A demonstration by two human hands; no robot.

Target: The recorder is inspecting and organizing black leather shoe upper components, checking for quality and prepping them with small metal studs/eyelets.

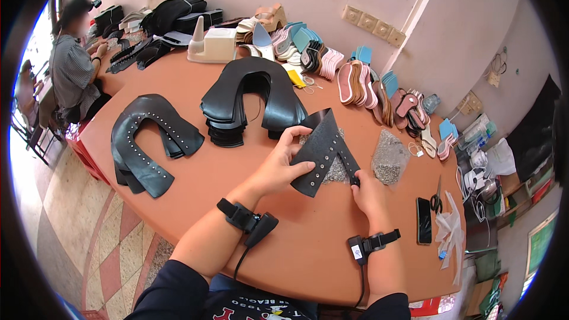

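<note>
Between my hands, above the table, is a folded-over black leather upper piece (320,148) with a row of round metal studs or holes along its inner edge. My left hand (284,163) pinches its broad left end, thumb on the front face. Lower down, my right hand (368,195) grips the narrower right end with thumb and fingers. Partly hidden behind the piece lies a clear bag of small silvery metal parts (338,170). To the left sit a stack of studded U-shaped black pieces (131,151) and a taller stack of plain ones (228,104).
A second bag of metal parts (388,163) lies to the right. Nearer the right edge are a phone (424,220), scissors (437,201) and crumpled plastic (451,231). Bundled soles (355,83) and a white cone-topped holder (213,46) line the wall. Another person (77,62) sits far left.
</note>
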